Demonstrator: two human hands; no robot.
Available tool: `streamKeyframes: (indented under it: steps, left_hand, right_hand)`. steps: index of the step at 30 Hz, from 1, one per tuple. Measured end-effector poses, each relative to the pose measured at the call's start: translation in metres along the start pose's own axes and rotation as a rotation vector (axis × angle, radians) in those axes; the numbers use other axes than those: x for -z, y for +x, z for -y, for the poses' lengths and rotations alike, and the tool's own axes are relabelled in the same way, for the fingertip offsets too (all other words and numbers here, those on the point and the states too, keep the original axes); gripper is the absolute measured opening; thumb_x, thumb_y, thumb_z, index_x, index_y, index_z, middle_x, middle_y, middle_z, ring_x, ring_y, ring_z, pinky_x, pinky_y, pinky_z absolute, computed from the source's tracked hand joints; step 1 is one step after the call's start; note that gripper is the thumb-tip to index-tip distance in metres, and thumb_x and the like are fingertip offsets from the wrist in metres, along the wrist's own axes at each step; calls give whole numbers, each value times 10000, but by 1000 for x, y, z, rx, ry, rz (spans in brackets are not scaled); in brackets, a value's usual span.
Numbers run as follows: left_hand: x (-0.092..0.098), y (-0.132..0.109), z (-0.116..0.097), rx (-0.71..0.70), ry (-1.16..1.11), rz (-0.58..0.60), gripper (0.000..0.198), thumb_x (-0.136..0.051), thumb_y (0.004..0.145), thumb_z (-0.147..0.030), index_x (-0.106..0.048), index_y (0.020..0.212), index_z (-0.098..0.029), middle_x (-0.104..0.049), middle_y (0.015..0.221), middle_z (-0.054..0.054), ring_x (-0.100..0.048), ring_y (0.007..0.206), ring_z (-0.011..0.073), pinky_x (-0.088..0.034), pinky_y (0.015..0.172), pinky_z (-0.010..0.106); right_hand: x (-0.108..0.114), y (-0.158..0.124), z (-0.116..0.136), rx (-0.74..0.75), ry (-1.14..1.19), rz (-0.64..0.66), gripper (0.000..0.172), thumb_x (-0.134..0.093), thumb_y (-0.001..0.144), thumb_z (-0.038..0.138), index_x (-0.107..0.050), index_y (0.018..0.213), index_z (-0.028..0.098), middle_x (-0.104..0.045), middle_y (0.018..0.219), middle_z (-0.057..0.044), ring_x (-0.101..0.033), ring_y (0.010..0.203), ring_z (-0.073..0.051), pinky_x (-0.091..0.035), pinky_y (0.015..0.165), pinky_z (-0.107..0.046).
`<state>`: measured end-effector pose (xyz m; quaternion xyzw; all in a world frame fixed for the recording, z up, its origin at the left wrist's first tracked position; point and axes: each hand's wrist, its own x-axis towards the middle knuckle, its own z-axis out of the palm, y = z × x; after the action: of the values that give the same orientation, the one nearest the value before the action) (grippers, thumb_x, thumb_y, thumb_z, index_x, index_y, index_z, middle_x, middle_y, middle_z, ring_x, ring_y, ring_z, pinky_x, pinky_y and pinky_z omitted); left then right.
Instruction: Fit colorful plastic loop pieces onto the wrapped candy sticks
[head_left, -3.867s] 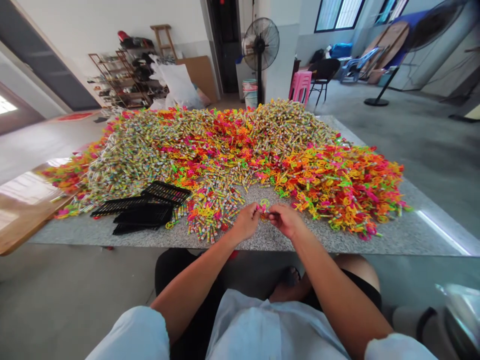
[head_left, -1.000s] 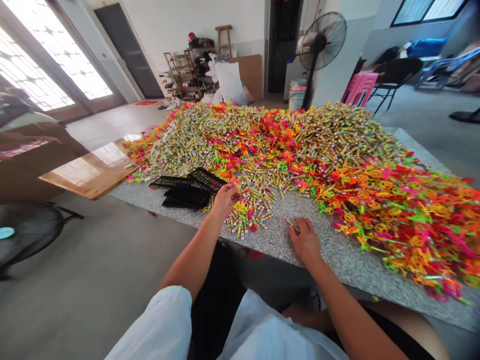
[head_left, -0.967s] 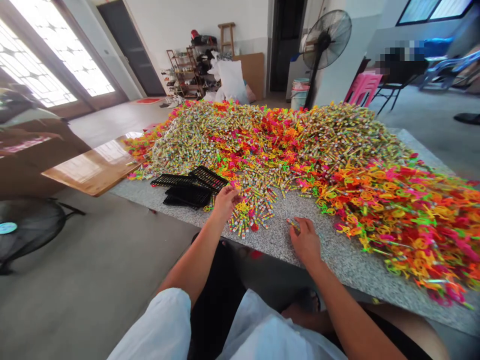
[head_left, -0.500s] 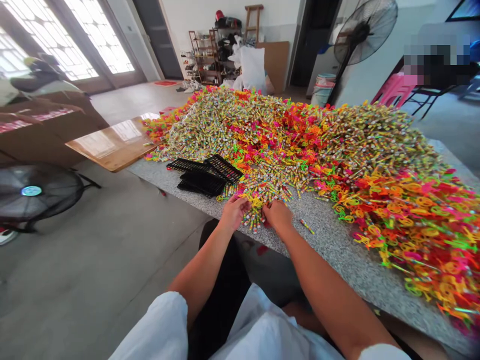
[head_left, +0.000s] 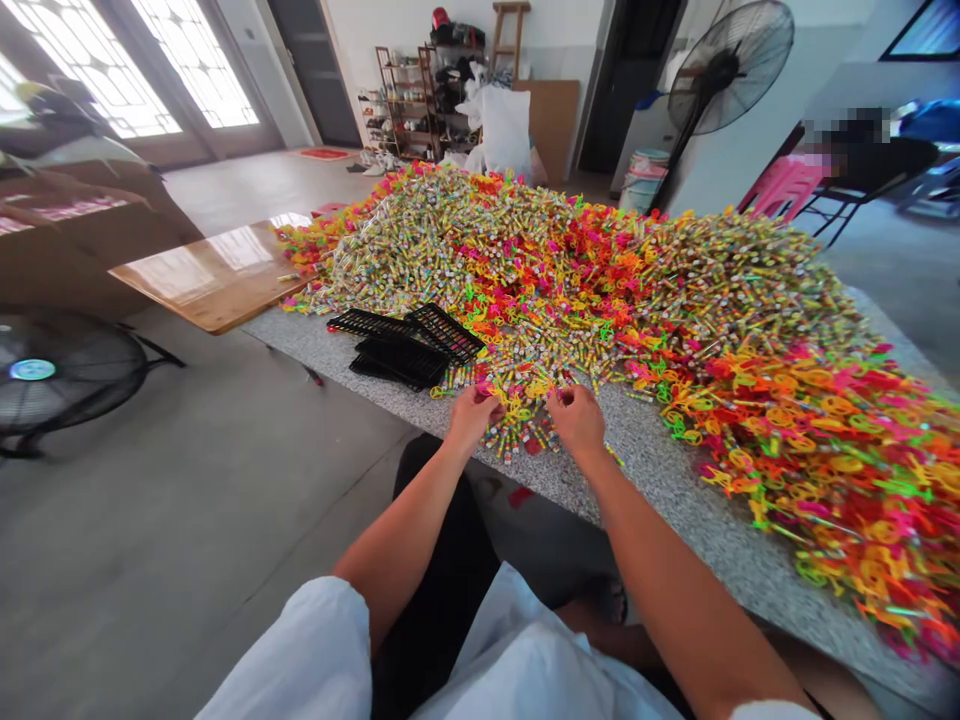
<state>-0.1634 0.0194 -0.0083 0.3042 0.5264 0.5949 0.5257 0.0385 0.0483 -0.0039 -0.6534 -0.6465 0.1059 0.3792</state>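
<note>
At the near edge of the speckled stone table [head_left: 660, 480], my left hand [head_left: 472, 415] has its fingers pinched at a small pink piece. My right hand [head_left: 579, 415] is to the right, fingers closed together; what they hold is too small to make out. Between the hands lies a little cluster of yellow pieces and short printed sticks [head_left: 514, 425]. Behind them spreads a big heap of such sticks [head_left: 435, 225], mixed with red, orange and pink plastic pieces [head_left: 795, 420]. Black slotted trays [head_left: 405, 360] are stacked left of my left hand.
A wooden board [head_left: 217, 275] juts out at the table's left end. One fan [head_left: 67, 375] stands on the floor at left, another [head_left: 724, 75] behind the table. Pink stools [head_left: 787, 185] and a partly blurred person are at the back right.
My right hand has moved right, away from my left hand, over the spot where a loose stick lay. My left hand stays nearly in place. The view has shifted slightly.
</note>
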Motion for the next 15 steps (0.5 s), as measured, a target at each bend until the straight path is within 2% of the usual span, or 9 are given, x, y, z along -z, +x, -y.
streamKeyframes:
  steps: [4, 8, 10, 12, 13, 15]
  left_hand:
    - [-4, 3, 2, -34, 51, 16, 273, -766, 753, -301, -593, 925, -180, -679, 764, 17, -673, 676, 149, -539, 620, 261]
    - [-6, 1, -3, -35, 107, 10, 324, -738, 779, -281, -597, 1059, -199, -675, 800, 27, -670, 699, 179, -511, 597, 270]
    - [-10, -7, -12, -148, 175, -49, 382, -752, 765, -242, -614, 1120, -213, -692, 941, 66, -689, 859, 221, -536, 686, 302]
    - [-18, -20, -24, -356, 233, -91, 436, -784, 738, -210, -646, 1150, -237, -653, 1209, 107, -617, 1171, 274, -534, 873, 338]
    - [-25, -27, -30, -449, 254, -71, 449, -798, 729, -203, -663, 1155, -247, -597, 1338, 113, -521, 1316, 292, -504, 969, 351]
    - [-41, -43, -38, -522, 289, 79, 456, -813, 725, -199, -686, 1159, -257, -529, 1447, 103, -383, 1441, 306, -432, 1085, 375]
  right_hand:
    - [17, 2, -8, -65, 182, -2, 306, -599, 847, 484, -666, 866, 187, -713, 860, -82, -619, 792, -221, -457, 775, -324]
    - [32, -5, -17, -148, 372, 69, 385, -611, 849, 559, -664, 849, 177, -705, 799, -59, -609, 720, -203, -454, 711, -313]
    - [40, -10, -22, -160, 418, 81, 408, -610, 853, 573, -666, 850, 168, -706, 801, -62, -607, 712, -200, -456, 698, -311]
    - [48, -15, -24, -135, 416, 72, 404, -614, 857, 566, -668, 861, 166, -709, 815, -65, -609, 716, -198, -459, 699, -312]
    - [52, -18, -24, -112, 407, 77, 394, -617, 859, 560, -667, 863, 169, -708, 816, -61, -607, 710, -194, -460, 697, -309]
    - [61, -25, -20, -53, 389, 114, 366, -615, 870, 544, -664, 865, 182, -701, 805, -47, -597, 680, -180, -458, 680, -300]
